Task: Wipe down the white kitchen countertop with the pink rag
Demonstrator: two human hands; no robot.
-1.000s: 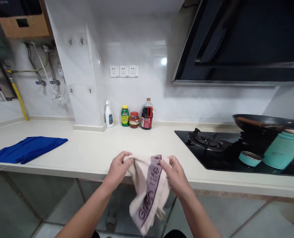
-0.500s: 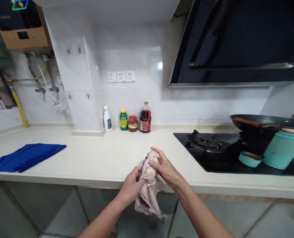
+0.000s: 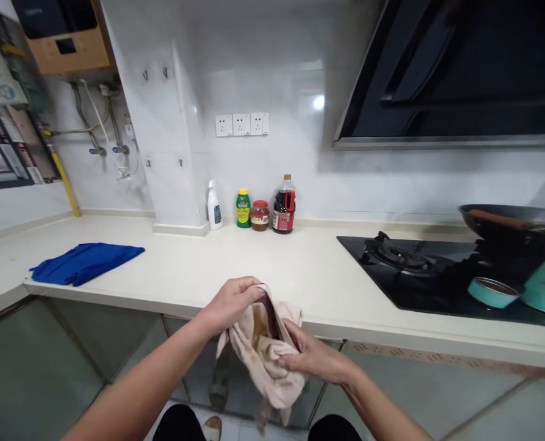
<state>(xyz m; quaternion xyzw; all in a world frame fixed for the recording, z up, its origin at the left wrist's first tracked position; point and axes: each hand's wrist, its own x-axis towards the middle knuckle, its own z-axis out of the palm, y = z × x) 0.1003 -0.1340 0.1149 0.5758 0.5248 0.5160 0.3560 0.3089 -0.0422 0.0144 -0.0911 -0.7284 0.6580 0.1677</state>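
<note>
Between my hands hangs a pale pink cloth (image 3: 272, 373) with a brownish stain and a darker purple side showing in its folds. My left hand (image 3: 230, 303) pinches its upper left edge. Lower down on the right, my right hand (image 3: 311, 355) grips a bunched part of it, thumb on top. The cloth is held in front of the counter's front edge, with one pale corner over the countertop (image 3: 198, 263). Its lower end dangles before the cabinet doors.
A folded blue cloth (image 3: 86, 262) lies on the left. Along the wall stand a white spray bottle (image 3: 214, 208), a green bottle (image 3: 243, 209), a red-lidded jar (image 3: 259, 216) and a dark sauce bottle (image 3: 284, 208). Right are a gas hob (image 3: 405, 288), wok (image 3: 502, 229) and teal lid (image 3: 491, 294).
The bunched cloth has been spread wider between my hands. My left hand has moved up and my right hand down. The view has shifted left and tilted lower.
</note>
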